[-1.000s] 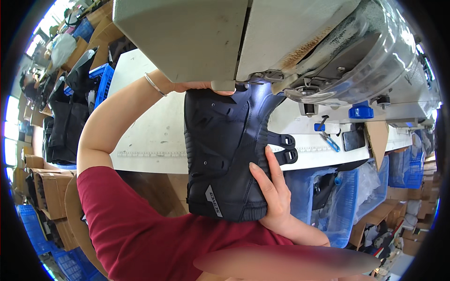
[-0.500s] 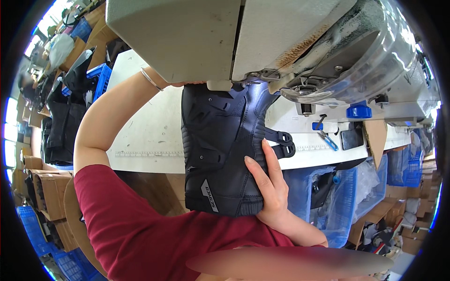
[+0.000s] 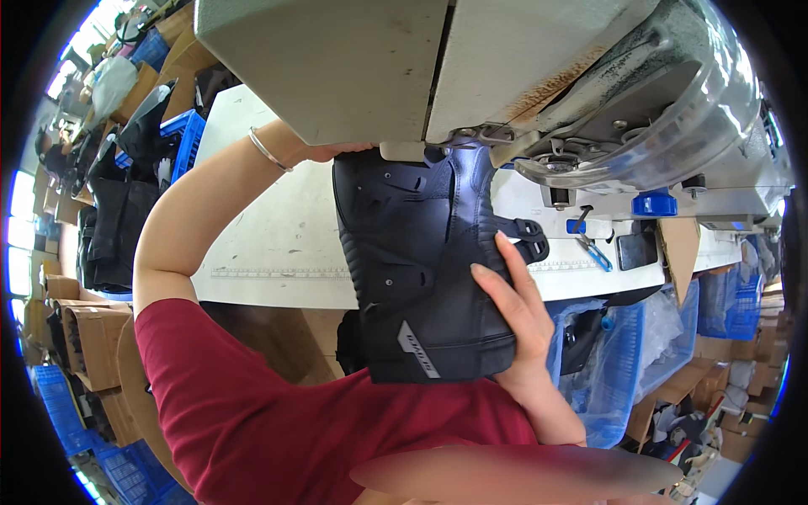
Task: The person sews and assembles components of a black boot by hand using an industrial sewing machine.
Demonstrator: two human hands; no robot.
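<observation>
A black boot upper [image 3: 412,295] with ribbed sides, stitched seams and a pale grey logo patch stretches from under the sewing machine [image 3: 337,67] toward my body. Its far end goes beneath the machine head, where a light shines on the leather; the needle is hidden. At its right edge my right hand [image 3: 526,328] grips it, with fingers laid across the top. A black strap with a buckle [image 3: 530,240] sticks out past those fingertips. My left hand [image 3: 341,151] reaches the boot's far left corner, and the machine head hides its fingers.
On the white table [image 3: 278,227], a ruler strip runs along the near edge. Blue-handled snips [image 3: 596,252] and a phone [image 3: 636,251] lie to the right. Blue crates [image 3: 602,370] stand below the table's right side. Cardboard boxes [image 3: 97,345] are stacked at left.
The boot's near end has swung to the right, turning the upper under the machine. My right hand has moved right along with it. My left hand stays near the machine head.
</observation>
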